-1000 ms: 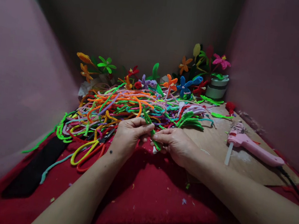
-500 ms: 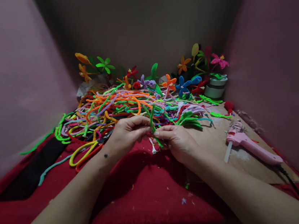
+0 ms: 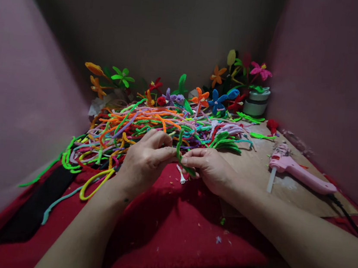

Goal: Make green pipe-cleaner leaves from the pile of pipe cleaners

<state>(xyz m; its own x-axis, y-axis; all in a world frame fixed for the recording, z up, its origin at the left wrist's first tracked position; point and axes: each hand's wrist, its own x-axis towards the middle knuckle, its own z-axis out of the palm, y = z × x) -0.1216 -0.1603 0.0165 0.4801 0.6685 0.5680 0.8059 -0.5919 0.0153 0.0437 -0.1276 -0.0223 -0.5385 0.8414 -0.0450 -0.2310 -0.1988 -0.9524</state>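
My left hand (image 3: 146, 159) and my right hand (image 3: 209, 167) meet over the red cloth (image 3: 167, 232), both pinching one green pipe cleaner (image 3: 179, 152) between thumbs and fingertips. The green piece bends upward between the hands, and a small white stub (image 3: 180, 177) hangs below it. Just beyond my fingers lies a big tangled heap of coloured pipe cleaners (image 3: 141, 125).
A pink glue gun (image 3: 298, 171) with a black cord lies on a brown board (image 3: 277, 185) at the right. Finished pipe-cleaner flowers (image 3: 203, 98) and a small white pot (image 3: 255, 102) stand at the back. A black strip (image 3: 30, 211) lies at the left. Pink walls close in.
Both hands have stayed together on the green pipe cleaner, and its free end has swung from leaning left to standing more upright. The view has shifted slightly.
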